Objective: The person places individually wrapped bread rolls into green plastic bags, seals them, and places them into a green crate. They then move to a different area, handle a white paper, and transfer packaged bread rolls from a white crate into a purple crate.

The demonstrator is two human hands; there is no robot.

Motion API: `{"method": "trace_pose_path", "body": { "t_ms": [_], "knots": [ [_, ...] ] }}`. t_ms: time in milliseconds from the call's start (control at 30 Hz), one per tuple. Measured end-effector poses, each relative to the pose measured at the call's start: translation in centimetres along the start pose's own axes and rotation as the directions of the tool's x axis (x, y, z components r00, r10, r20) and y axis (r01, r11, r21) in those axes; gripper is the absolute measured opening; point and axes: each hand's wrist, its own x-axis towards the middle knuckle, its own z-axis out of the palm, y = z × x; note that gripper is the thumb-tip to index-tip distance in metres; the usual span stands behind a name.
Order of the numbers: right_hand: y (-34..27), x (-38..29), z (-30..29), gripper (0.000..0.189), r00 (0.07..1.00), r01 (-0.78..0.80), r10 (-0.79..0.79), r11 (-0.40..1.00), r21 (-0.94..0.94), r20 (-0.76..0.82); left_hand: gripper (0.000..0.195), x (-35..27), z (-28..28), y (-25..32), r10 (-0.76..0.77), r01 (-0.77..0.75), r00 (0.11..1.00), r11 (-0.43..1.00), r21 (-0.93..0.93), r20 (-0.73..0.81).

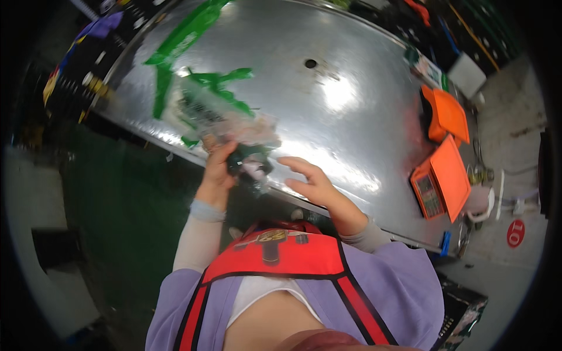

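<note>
My left hand [218, 169] grips a dark, glossy plastic package [250, 163] near the front edge of a metal table [281, 57]. Motion blurs this package, and its contents cannot be made out. Against the same hand, or just beyond it, lies a clear printed plastic bag [206, 105] with something pale pink by its near end. Whether the hand also holds that bag is unclear. To the right of the package is my right hand [309, 177], empty, its thumb and fingers apart over the table edge. Crumpled green plastic [186, 37] spreads behind the clear bag.
Two orange weighing scales [432, 193] [445, 115] stand along the right end. A white jug [480, 204] sits beside them. A round dark hole [311, 64] pierces the tabletop. Black crates [103, 48] adjoin the left end, and a printed carton [425, 68] lies at far right.
</note>
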Motion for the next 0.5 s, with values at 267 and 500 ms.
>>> {"method": "trace_pose_path", "body": {
  "t_ms": [267, 500],
  "knots": [
    [-1.1, 10.6, 15.5, 0.053, 0.998, -0.047, 0.044, 0.997, 0.059, 0.051, 0.035, -19.7, -19.5, 17.1, 0.156, -0.156, 0.987, 0.988, 0.002, 0.031],
    [-11.6, 30.2, 40.1, 0.056, 0.773, 0.634, -0.632, 0.771, -0.052, 0.049, 0.046, -27.9, -26.2, 24.3, 0.191, -0.188, 0.971, 0.982, 0.034, -0.144]
  ]
}}
